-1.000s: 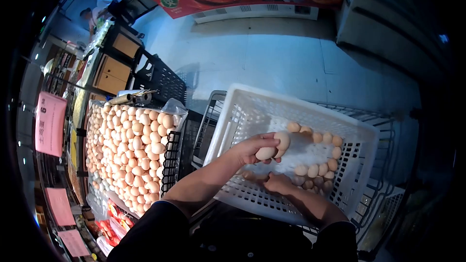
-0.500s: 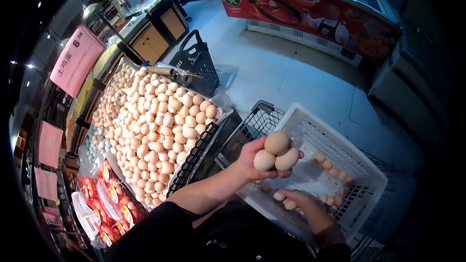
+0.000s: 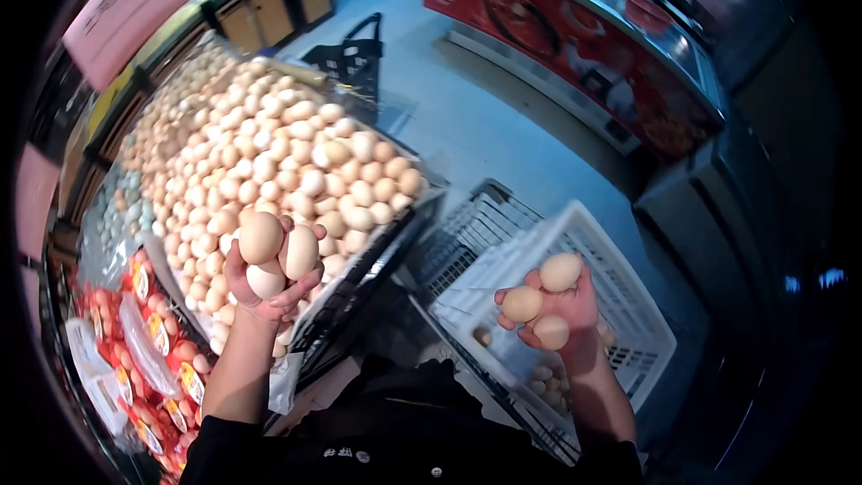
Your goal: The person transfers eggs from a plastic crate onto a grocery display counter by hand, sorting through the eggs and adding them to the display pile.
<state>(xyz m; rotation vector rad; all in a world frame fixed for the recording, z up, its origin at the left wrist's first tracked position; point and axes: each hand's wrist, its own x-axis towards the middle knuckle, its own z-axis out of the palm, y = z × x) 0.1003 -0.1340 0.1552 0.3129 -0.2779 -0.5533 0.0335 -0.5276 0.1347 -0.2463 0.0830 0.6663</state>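
Note:
My left hand (image 3: 278, 302) is closed around three eggs (image 3: 261, 236), palm up. It is over the near part of a big heap of pale brown eggs (image 3: 260, 139) on the display stand. Three more eggs (image 3: 560, 271) rest in my right hand (image 3: 582, 313), its fingers curled about them. That hand is above a white plastic crate (image 3: 663, 341) with slotted walls, set on a shopping cart (image 3: 485, 216). Loose eggs (image 3: 549, 386) lie at the crate's bottom, partly hidden by my right hand and forearm.
Red net bags of eggs (image 3: 157, 332) lie left of the heap, near bluish eggs (image 3: 121, 207). A dark shopping basket (image 3: 350, 63) stands beyond the stand. A red-fronted freezer (image 3: 557, 45) runs along the far side. A pink price sign (image 3: 130, 13) hangs at upper left.
My left hand has moved left with its three eggs, from above the crate to over the heap. My right hand has risen out of the crate holding three eggs. The view has shifted.

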